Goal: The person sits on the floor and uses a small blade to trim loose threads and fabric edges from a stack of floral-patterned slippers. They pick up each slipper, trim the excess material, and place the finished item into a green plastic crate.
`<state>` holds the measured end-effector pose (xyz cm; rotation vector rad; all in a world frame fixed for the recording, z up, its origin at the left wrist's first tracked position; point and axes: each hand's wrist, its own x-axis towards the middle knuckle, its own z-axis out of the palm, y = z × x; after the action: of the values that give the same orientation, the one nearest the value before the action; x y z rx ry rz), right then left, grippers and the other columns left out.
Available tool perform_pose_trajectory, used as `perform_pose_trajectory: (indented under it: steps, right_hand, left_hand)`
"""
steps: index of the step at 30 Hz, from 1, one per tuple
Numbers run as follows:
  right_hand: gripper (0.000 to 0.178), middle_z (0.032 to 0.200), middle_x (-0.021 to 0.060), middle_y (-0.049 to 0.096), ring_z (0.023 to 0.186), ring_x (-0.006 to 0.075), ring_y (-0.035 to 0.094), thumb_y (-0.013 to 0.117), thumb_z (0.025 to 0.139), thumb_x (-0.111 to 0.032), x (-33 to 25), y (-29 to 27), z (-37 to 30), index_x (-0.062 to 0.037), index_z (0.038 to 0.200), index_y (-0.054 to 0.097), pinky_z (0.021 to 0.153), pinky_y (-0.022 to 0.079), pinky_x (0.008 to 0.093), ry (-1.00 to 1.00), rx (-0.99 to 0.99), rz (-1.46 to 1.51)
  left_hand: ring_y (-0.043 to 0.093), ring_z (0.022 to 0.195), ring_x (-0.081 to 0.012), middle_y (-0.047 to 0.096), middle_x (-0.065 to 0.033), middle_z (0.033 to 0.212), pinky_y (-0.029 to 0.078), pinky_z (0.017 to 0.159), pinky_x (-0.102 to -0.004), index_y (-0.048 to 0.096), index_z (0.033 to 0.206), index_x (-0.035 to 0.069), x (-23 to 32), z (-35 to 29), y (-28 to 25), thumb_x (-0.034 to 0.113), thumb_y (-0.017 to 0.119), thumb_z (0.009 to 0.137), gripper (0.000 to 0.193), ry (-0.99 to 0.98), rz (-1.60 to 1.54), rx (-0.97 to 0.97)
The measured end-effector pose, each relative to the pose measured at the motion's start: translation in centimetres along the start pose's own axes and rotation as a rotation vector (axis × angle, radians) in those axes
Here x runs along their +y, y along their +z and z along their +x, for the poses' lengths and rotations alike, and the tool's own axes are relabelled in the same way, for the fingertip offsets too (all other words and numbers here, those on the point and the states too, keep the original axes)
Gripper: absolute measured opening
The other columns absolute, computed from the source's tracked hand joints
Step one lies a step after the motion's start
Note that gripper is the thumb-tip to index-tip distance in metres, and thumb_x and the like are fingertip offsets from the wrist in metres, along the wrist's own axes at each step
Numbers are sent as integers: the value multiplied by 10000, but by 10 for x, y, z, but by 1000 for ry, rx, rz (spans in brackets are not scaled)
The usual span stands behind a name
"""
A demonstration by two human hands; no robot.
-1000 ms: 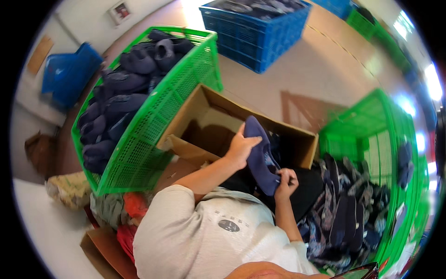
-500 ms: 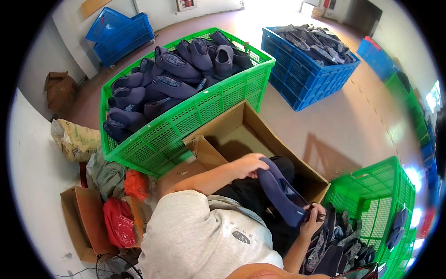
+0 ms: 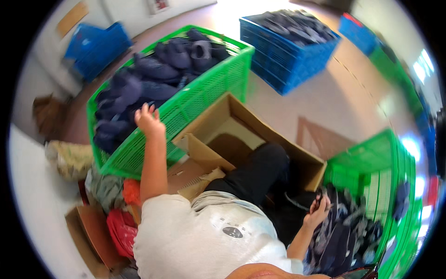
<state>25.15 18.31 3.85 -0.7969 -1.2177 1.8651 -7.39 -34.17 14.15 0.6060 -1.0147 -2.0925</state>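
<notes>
My left hand (image 3: 149,120) is raised at the near edge of the large green crate (image 3: 204,94), its fingers apart and nothing in them. Behind it, a heap of navy slip-on shoes (image 3: 155,69) fills that crate. My right hand (image 3: 318,215) is closed around a small dark object whose kind I cannot make out; motion smears it. Close beside this hand, dark and patterned shoe pieces (image 3: 341,237) lie piled in a second green crate (image 3: 395,186) at the right.
An opened cardboard box (image 3: 260,122) stands between the crates, against my legs. Farther back is a blue crate (image 3: 290,65) of dark shoes. Stacked blue crates (image 3: 100,49) stand at the far left. Bags and a cardboard carton (image 3: 95,232) sit by the left wall.
My left hand has let go of the navy shoe and moved up and left to the large green crate. The right hand stays near the right crate. The whole view has shifted slightly.
</notes>
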Motion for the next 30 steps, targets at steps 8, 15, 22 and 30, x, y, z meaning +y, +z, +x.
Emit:
perform_pose_trajectory:
  steps: [8, 15, 22, 30]
  right_hand:
    - [96, 848, 74, 687, 584, 53, 515, 666, 931, -115, -22, -88, -16, -50, 1002, 669, 480, 375, 152, 125, 306, 86]
    - [121, 828, 38, 706, 546, 40, 483, 636, 953, -160, 28, -197, -118, -45, 975, 664, 457, 331, 191, 178, 735, 55]
    - [133, 824, 43, 705, 592, 78, 515, 614, 963, -185, 104, -237, -215, -61, 957, 663, 511, 401, 222, 308, 1162, 43]
    - [506, 939, 118, 679, 792, 203, 641, 813, 784, -314, 171, -320, -280, 28, 1094, 604, 746, 509, 322, 402, 1562, -534]
  left_hand:
    - [576, 1128, -243, 591, -131, 1228, 492, 916, -360, 372, 1461, 53, -153, -82, -50, 75, 593, 937, 569, 166, 754, -855]
    - [583, 860, -151, 636, -72, 1036, 485, 833, -281, 427, 1416, 11, -184, -306, 1, 59, 568, 958, 482, -159, 654, -1215]
    - [592, 804, -139, 656, -69, 949, 502, 783, -274, 467, 1379, -47, -203, -380, 10, 42, 537, 966, 428, 36, 708, -1602]
    - [594, 788, -134, 667, -56, 903, 485, 765, -252, 489, 1375, -32, -220, -391, 3, 33, 535, 957, 425, 41, 783, -1659]
